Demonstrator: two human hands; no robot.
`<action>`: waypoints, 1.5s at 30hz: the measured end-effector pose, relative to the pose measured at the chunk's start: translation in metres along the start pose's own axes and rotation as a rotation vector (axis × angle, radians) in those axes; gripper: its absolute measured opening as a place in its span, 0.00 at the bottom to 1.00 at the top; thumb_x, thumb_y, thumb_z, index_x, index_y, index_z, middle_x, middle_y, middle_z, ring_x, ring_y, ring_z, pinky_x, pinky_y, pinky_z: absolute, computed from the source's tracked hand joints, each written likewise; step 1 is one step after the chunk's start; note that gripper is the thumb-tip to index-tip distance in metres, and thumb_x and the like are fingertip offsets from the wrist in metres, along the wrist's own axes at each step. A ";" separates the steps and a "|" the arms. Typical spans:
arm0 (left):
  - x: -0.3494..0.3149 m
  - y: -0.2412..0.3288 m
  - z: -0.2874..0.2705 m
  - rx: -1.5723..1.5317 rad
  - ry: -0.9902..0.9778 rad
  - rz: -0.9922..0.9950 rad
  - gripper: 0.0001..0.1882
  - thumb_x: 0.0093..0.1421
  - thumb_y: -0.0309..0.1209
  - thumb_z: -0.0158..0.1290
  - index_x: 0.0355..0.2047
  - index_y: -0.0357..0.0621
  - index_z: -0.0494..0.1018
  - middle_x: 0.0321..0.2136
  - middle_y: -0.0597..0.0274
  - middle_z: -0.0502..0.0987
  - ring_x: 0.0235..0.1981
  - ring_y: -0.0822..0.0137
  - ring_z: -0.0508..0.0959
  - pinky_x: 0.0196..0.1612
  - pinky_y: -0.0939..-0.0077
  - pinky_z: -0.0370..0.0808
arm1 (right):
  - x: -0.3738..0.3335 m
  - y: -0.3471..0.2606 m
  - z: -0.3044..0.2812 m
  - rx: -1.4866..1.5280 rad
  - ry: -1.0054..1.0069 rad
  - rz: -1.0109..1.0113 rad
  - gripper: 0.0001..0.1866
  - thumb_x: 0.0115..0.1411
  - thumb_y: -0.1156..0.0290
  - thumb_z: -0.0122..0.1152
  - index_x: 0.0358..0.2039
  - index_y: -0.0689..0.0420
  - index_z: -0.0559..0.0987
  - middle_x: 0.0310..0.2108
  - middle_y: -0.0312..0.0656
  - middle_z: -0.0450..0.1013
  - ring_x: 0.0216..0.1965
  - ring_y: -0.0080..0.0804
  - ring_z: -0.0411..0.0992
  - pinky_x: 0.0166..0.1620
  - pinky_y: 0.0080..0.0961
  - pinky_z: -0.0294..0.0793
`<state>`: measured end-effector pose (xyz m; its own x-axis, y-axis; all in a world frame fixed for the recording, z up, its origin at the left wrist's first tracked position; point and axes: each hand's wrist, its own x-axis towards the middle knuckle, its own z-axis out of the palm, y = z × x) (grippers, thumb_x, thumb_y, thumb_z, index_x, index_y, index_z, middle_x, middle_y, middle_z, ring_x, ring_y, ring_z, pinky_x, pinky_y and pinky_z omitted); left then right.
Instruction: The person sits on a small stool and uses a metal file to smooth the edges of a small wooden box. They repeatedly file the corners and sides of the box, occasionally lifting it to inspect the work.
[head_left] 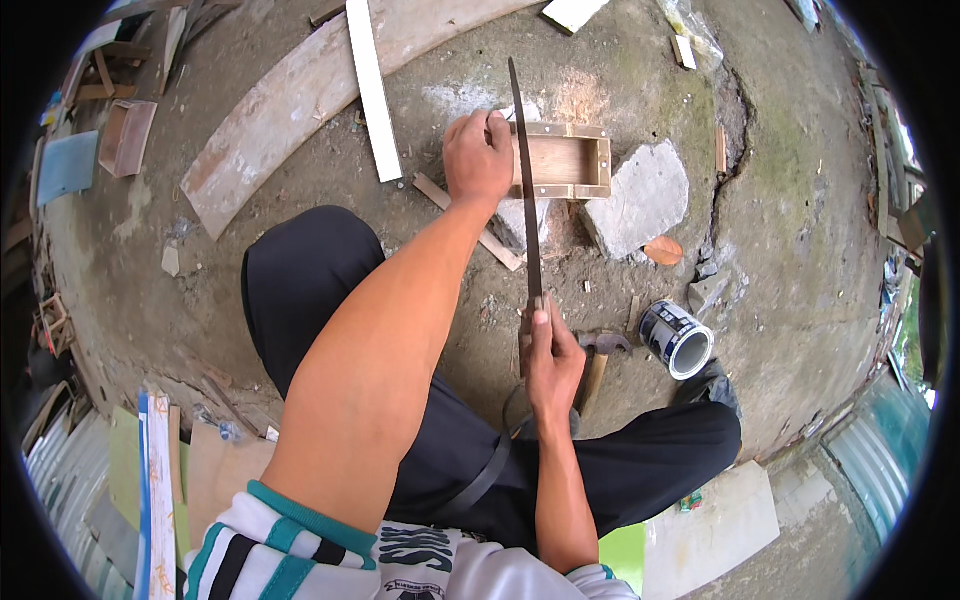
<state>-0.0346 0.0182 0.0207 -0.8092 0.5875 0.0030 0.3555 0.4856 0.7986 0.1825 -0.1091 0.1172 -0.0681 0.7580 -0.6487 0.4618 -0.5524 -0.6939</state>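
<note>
Lying flat with its hollow side up, a small wooden box (562, 190) sits on the far side of the ground (790, 300), past the person's knees. The left hand (478, 158) holds its left end, with fingers curled over it. A long, dark saw (527, 170) crosses over the box, right beside that hand. I can't tell if the blade touches the wood. The right hand (552, 362) is closed around the saw's handle end.

A big gray stone (645, 198) is at the box's right end, with a brown leaf (663, 250) by it. A thin stick (492, 245) lies below the left hand. Near the right hand are a hammer (596, 375) and a paint can (655, 328) with its open end showing. Farther off, a white strip (370, 80) lies across a long, curved board (270, 120).
</note>
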 end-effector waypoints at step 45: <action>-0.006 0.010 -0.052 0.212 -0.395 -0.135 0.37 0.52 0.48 0.65 0.57 0.36 0.74 0.53 0.37 0.78 0.57 0.45 0.78 0.60 0.57 0.73 | 0.004 0.015 -0.015 0.213 -0.037 -0.192 0.25 0.73 0.61 0.59 0.65 0.59 0.75 0.32 0.32 0.76 0.30 0.16 0.69 0.35 0.19 0.71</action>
<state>-0.0502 -0.0137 0.0601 -0.6293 0.6917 -0.3543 0.3806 0.6718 0.6355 0.2018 -0.1095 0.1094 -0.1700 0.8449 -0.5072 0.2415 -0.4633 -0.8527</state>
